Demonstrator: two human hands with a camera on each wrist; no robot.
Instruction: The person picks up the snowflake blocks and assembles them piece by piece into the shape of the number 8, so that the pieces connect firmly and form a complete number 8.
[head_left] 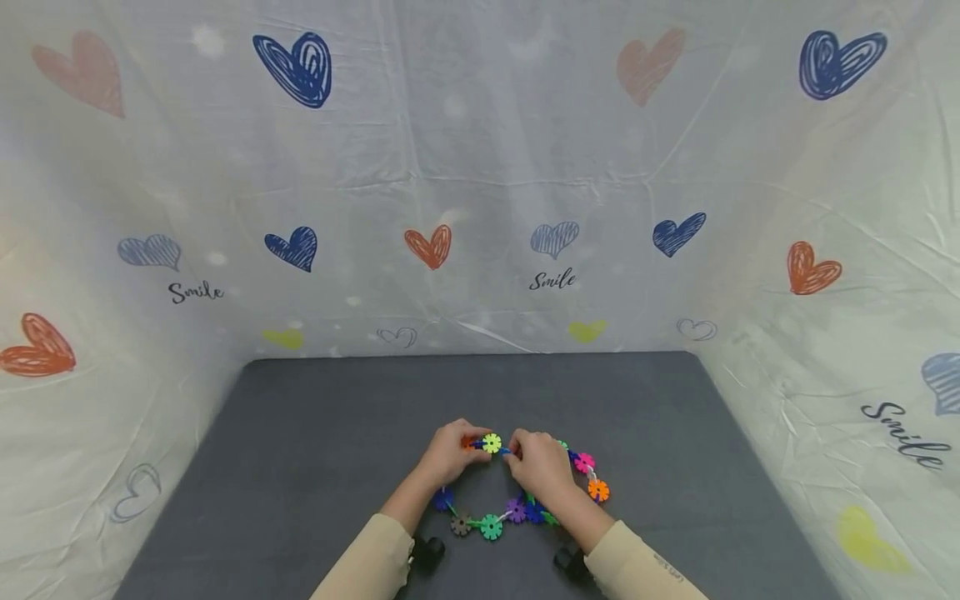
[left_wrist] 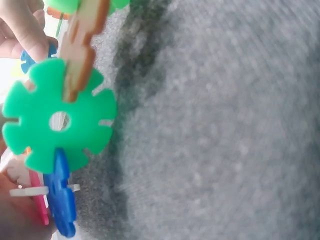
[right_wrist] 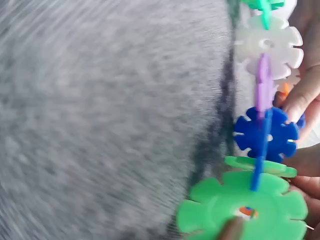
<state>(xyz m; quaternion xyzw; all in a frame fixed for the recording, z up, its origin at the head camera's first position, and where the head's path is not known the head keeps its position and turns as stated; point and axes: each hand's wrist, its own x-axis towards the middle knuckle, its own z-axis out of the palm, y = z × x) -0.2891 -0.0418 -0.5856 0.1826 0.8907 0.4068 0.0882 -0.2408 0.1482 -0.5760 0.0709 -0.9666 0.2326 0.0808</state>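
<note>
A chain of notched plastic snowflake discs in many colours curves over the dark table below and beside the hands. My left hand (head_left: 448, 450) pinches its far side by an orange-red disc (head_left: 468, 442), next to a yellow disc (head_left: 491, 443). Just right of the yellow one, the fingers of my right hand (head_left: 542, 462) pinch a blue disc (head_left: 506, 451), mostly hidden by them. In the left wrist view, a green disc (left_wrist: 37, 107) has brown and blue discs slotted in edgewise. A purple disc (right_wrist: 264, 87) joins white and blue ones in the right wrist view.
The dark grey table (head_left: 337, 408) ends at a pale curtain (head_left: 480, 142) printed with hearts, which also hangs along both sides. Black devices (head_left: 427, 554) sit at both wrists. The chain's right part, with an orange disc (head_left: 598, 490), lies beyond the right forearm.
</note>
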